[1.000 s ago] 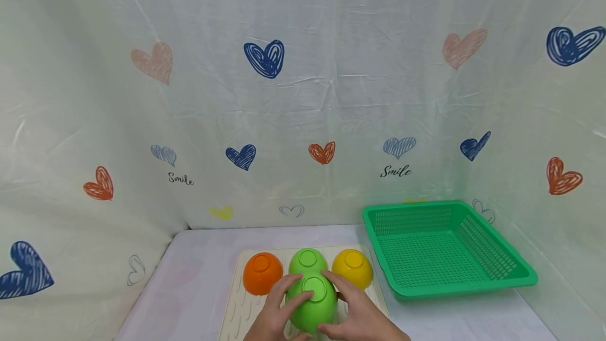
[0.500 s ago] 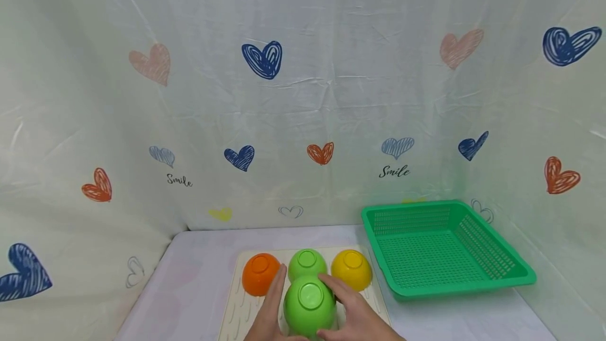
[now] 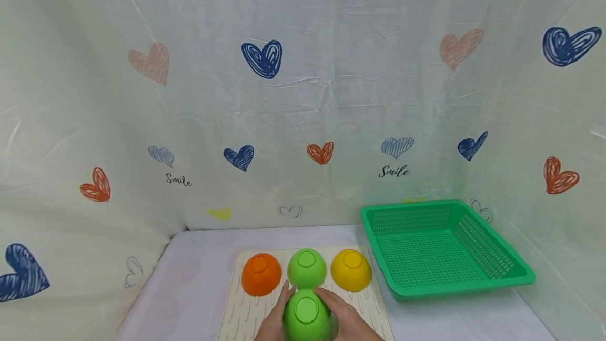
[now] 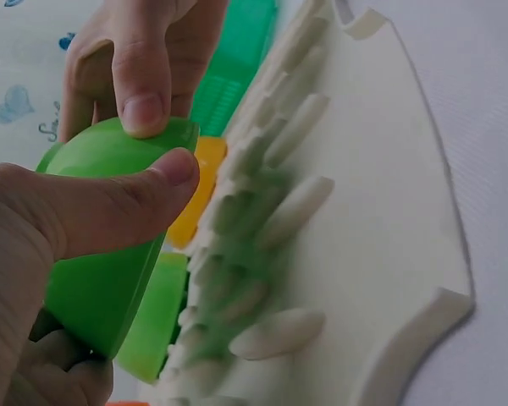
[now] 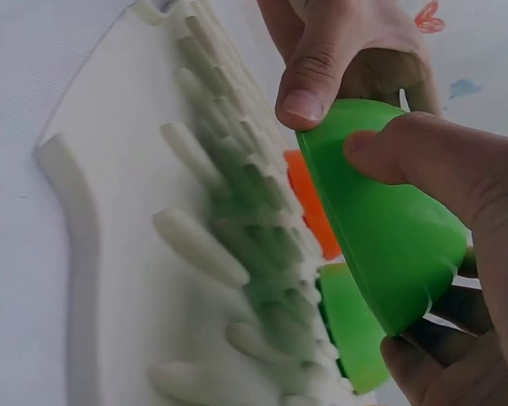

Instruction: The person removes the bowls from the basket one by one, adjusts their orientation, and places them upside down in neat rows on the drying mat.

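Both hands grip one upside-down green bowl (image 3: 306, 316) above the front of a cream drying mat (image 3: 243, 312). My left hand (image 3: 273, 320) holds its left side, with the thumb laid on the near wall in the left wrist view. On the opposite side, my right hand (image 3: 347, 320) grips it with thumb and fingers. The wrist views show the bowl's rim apart from the mat's raised ridges (image 4: 275, 211). Behind it, a second green bowl (image 3: 306, 267) rests upside down on the mat. An orange bowl (image 3: 261, 274) stands to its left, a yellow bowl (image 3: 351, 270) to its right, both upside down.
A green plastic basket (image 3: 402, 291) with perforated walls stands to the right of the mat on the pale tablecloth (image 3: 161, 288). A white curtain (image 3: 303, 104) printed with hearts closes off the back and both sides.
The held bowl has come nearer to me, with both hands, away from the second green bowl. My left fingers have shifted from its top to its side. The other bowls have stayed put.
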`<state>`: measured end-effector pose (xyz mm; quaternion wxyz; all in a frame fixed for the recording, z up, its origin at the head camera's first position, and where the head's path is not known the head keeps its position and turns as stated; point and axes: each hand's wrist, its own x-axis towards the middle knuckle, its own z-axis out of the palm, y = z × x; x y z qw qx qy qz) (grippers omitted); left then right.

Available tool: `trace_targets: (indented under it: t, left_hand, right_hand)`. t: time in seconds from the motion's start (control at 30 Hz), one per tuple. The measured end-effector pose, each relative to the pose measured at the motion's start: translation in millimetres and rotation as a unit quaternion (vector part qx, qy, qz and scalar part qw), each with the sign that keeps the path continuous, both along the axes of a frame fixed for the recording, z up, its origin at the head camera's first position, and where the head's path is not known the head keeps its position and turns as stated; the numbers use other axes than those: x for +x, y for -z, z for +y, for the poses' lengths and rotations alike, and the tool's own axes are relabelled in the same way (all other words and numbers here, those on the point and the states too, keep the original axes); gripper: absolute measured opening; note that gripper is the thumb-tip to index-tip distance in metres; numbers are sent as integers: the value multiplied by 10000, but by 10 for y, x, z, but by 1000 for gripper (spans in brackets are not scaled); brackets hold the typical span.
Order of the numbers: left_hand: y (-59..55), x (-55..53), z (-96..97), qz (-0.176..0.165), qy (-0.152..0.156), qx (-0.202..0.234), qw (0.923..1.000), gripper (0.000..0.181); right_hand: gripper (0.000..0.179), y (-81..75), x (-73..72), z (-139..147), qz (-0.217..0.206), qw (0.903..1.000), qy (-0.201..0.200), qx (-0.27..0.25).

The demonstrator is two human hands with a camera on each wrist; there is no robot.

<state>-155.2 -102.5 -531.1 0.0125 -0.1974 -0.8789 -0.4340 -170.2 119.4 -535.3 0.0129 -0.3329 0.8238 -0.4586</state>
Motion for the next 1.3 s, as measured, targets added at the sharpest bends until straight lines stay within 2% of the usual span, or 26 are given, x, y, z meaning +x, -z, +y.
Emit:
trace_targets:
  t: [0.17, 0.23, 0.33, 0.47, 0.57, 0.6, 0.83, 1.13, 1.3]
  left_hand:
    - [81, 18, 12, -159, 3, -161, 9997, 114]
    - [133, 29, 9, -66, 14, -241, 9997, 110]
    - [222, 34, -10, 290, 24, -388, 9988, 107]
    - [323, 24, -50, 718, 21, -568, 9958, 103]
    - [361, 12, -75, 736, 45, -582, 9956, 100]
    - [365, 8, -78, 709, 53, -573, 9958, 100]
    - [351, -38, -46, 485, 46, -523, 9974, 104]
    - [354, -137, 37, -120, 214, -388, 9989, 105]
    - [331, -134, 70, -305, 271, -421, 9983, 99]
  right_hand:
    - [90, 88, 3, -34, -635, 9971, -248, -337]
    - [88, 115, 2, -50, -927, 9941, -333, -462]
    - [87, 160, -5, -66, -1123, 9921, -329, -442]
    - [87, 218, -11, -78, -843, 9964, -119, -62]
    - [86, 244, -12, -94, -628, 9980, -85, 67]
    - [85, 248, -11, -100, -668, 9977, -103, 26]
    - [94, 256, -26, -79, -43, 9993, 137, 358]
    - [80, 285, -70, -26, -863, 9962, 107, 106]
    - [80, 291, -44, 7, -1194, 9926, 188, 108]
